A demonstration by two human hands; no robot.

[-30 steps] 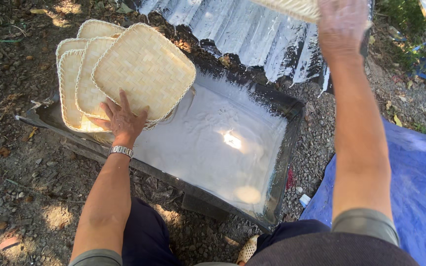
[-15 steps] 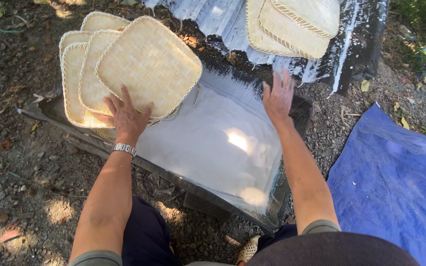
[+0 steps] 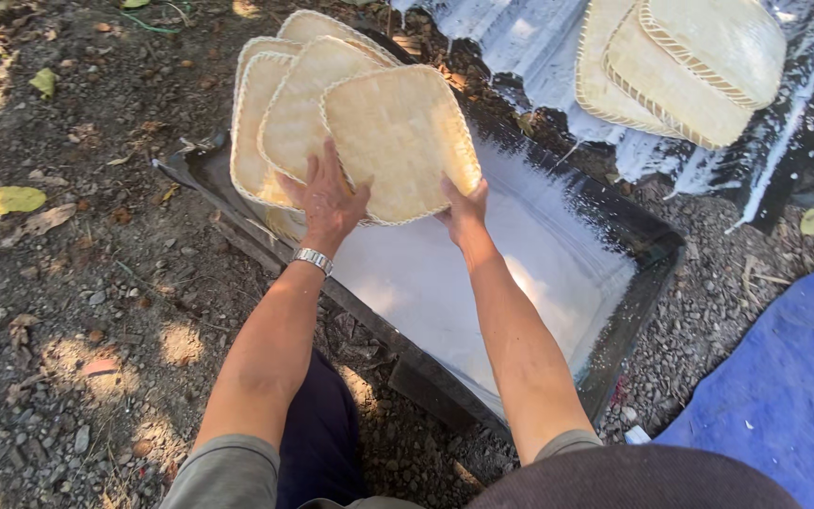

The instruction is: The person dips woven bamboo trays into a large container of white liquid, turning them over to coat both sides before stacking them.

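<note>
My left hand (image 3: 327, 198) lies flat, fingers spread, against the near edge of the front tray (image 3: 399, 141), a square woven bamboo tray with rounded corners, and my right hand (image 3: 463, 209) grips the same tray at its lower right edge, thumb on top and fingers tucked under the rim. So both hands are grasping that 1 tray, which leans tilted over the left end of the trough (image 3: 647, 259). Behind it stands a stack (image 3: 270, 113) of more trays of the same kind, fanned out and overlapping (I can count at least 4 rims there), all propped against the trough's far left corner. The trough is a long dark box set on the ground, filled with a white liquid (image 3: 482, 273) whose surface catches a patch of sun. I wear a metal watch (image 3: 313, 259) on my left wrist. Beyond the trough, at the upper right, a sheet of corrugated metal (image 3: 539, 42) slopes away, streaked with white, and 3 wet trays (image 3: 680, 61) lie overlapping on it, well apart from my hands. The ground (image 3: 68, 311) is dirt and gravel with a few dry leaves, and a blue tarp (image 3: 793, 396) lies at the lower right, just beside the trough's near end.
</note>
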